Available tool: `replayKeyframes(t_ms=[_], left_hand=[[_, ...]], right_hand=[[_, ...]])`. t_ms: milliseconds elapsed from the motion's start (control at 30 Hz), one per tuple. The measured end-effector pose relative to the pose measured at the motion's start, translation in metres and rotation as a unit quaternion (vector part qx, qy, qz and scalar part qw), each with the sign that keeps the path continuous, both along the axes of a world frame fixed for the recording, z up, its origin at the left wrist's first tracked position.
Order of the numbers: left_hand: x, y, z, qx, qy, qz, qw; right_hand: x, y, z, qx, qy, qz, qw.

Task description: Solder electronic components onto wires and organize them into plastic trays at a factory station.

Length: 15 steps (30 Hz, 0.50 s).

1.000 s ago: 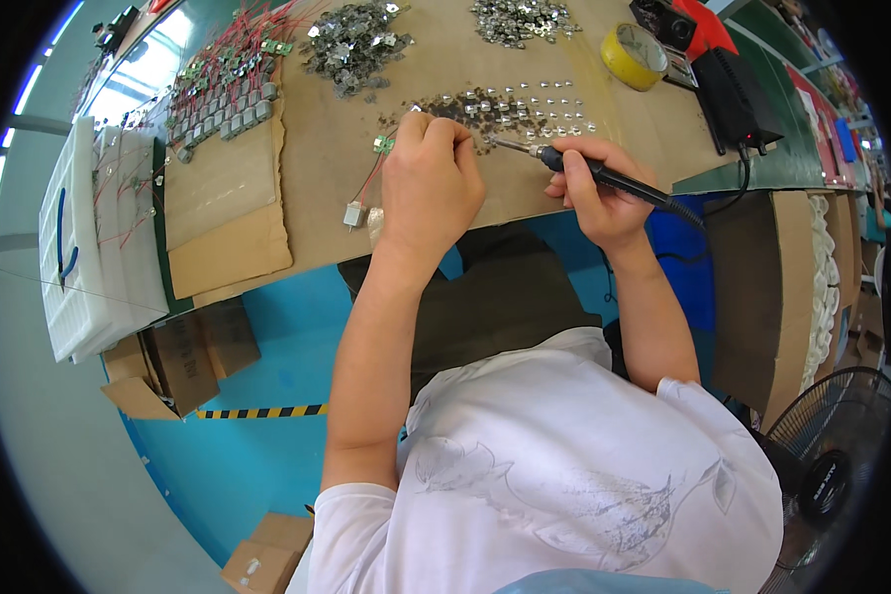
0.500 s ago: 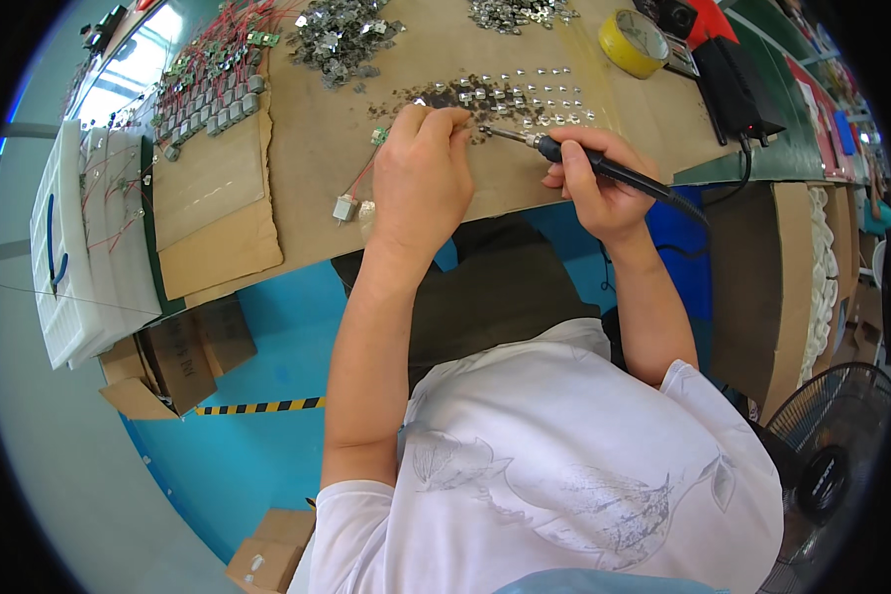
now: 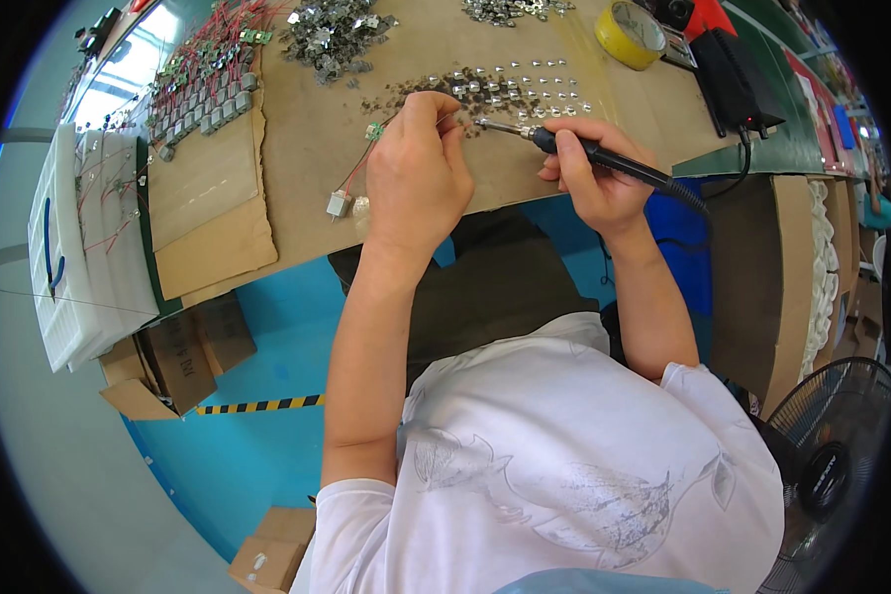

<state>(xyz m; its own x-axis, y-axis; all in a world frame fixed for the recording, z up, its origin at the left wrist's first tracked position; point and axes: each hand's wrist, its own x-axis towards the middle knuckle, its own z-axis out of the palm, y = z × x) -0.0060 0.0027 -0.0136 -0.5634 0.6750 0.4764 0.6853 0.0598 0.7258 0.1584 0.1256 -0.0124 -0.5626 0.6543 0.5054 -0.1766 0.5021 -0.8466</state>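
Note:
My right hand grips the black handle of a soldering iron, whose metal tip points left toward the fingertips of my other hand. My left hand is closed in a pinch over the table; what it holds is mostly hidden by the fingers. Just left of it lies a small green circuit board, joined by red wires to a small silver motor near the table's front edge. Beyond both hands, small shiny metal pieces stand in rows, beside a scatter of dark brown bits.
A heap of metal parts lies at the back, with a smaller pile to its right. Many wired motors sit on cardboard at the left. Yellow tape and a black power unit stand at the back right.
My left fingers have shifted slightly, and their tips sit a little farther from the iron's tip. The soldering iron stays nearly in place. The whole view has moved a touch.

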Motion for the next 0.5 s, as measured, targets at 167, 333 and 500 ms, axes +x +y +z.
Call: replayKeyframes(t_ms=[167, 333, 500], left_hand=[[0.0003, 0.003, -0.0009, 0.0, 0.05, -0.006, 0.999], [-0.0014, 0.0046, -0.0022, 0.0, 0.096, -0.012, 0.995], [-0.0084, 0.0054, 0.0037, -0.012, 0.114, -0.037, 0.993]], right_hand=[[0.0008, 0.0002, 0.0002, -0.008, -0.006, -0.005, 1.0], [0.0005, 0.0003, 0.0004, -0.012, -0.01, -0.005, 1.0], [0.0008, -0.0002, 0.0005, -0.023, -0.008, -0.006, 1.0]])
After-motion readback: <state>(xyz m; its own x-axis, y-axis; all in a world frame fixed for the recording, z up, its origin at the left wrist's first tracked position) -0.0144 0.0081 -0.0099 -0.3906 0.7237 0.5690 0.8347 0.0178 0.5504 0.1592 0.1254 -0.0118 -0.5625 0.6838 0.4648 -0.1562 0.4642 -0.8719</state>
